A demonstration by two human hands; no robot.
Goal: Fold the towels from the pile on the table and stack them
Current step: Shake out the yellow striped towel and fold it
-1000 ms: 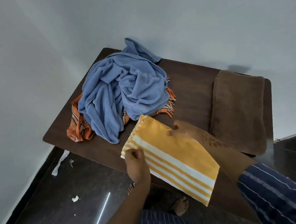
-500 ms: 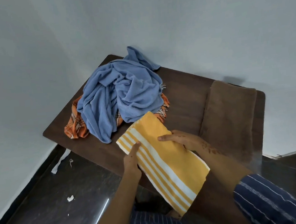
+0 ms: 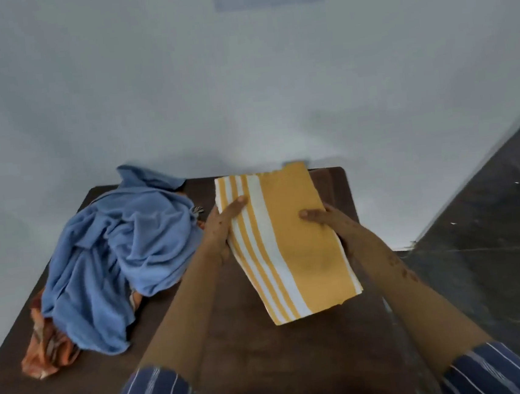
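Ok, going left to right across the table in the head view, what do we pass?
Orange striped cloth → crumpled blue towel → left hand → folded yellow white-striped towel → right hand → brown towel's edge.

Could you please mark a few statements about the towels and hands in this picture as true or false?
1. Both hands hold the yellow towel. True: left hand, right hand.
2. The yellow towel is crumpled. False: it is folded flat.
3. The blue towel lies unfolded on the table. True.
4. The blue towel is to the right of the yellow one. False: it is to the left.
5. An orange towel lies on top of the blue towel. False: it lies under it.
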